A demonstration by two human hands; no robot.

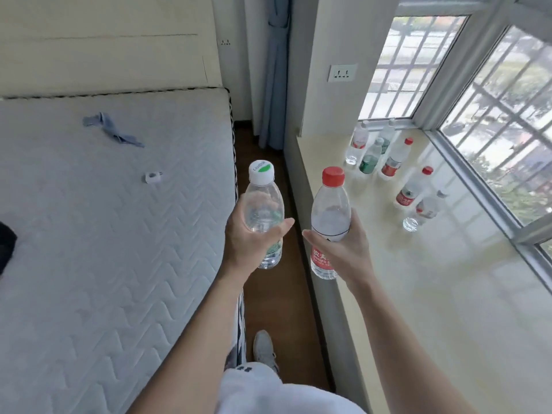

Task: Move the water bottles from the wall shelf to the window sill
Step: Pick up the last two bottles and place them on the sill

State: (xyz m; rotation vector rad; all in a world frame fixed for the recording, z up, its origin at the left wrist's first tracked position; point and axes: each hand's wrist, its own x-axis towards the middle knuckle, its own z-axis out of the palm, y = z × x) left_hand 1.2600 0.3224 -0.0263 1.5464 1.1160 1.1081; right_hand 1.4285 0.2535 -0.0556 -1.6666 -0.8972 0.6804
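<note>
Above floor gap, left hand (251, 234) wrapped round white-cap bottle (263, 204); right hand (343, 246) wrapped round red-cap bottle (330, 213). Right of right hand: window sill (418, 279), more bottles (391, 162).

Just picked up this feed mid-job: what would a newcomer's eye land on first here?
Dead centre, the left hand grips a white-capped bottle and the right hand a red-capped bottle, both upright. To the right, a cluster of bottles stands on the pale window sill beside the barred window. A quilted mattress fills the left.
</note>
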